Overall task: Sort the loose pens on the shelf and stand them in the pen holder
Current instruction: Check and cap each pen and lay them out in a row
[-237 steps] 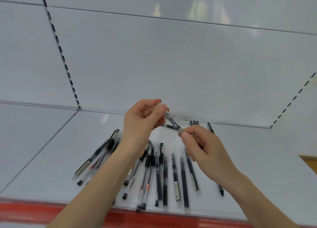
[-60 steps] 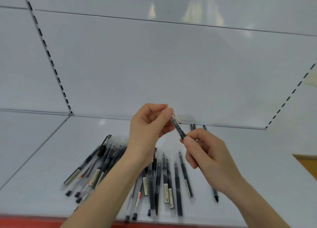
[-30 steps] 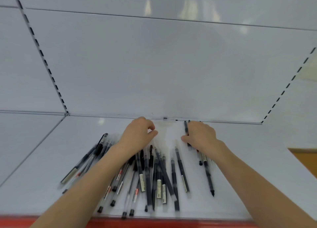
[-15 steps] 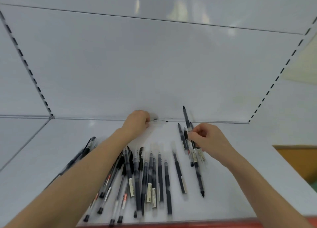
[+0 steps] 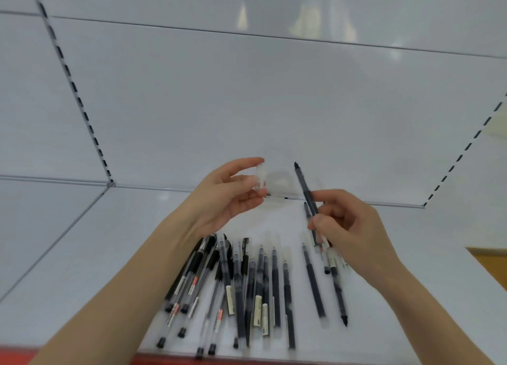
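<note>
Right hand (image 5: 351, 227) pinching the dark pen (image 5: 303, 185), top end toward 11 o'clock, I should steady it while my left hand (image 5: 227, 200), pinching the clear cap (image 5: 260, 178) at 9 o'clock, seats it squarely; loose pens (image 5: 258, 282) lie at 6 o'clock.

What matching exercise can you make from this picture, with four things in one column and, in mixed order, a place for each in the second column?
Things:
1. clear cap
2. raised pen
3. pile of pens
4. red strip

Places:
A. flat on the shelf
B. pinched by the left hand
C. along the shelf's front edge
D. held by the right hand

Pairs: 1-B, 2-D, 3-A, 4-C.
</note>
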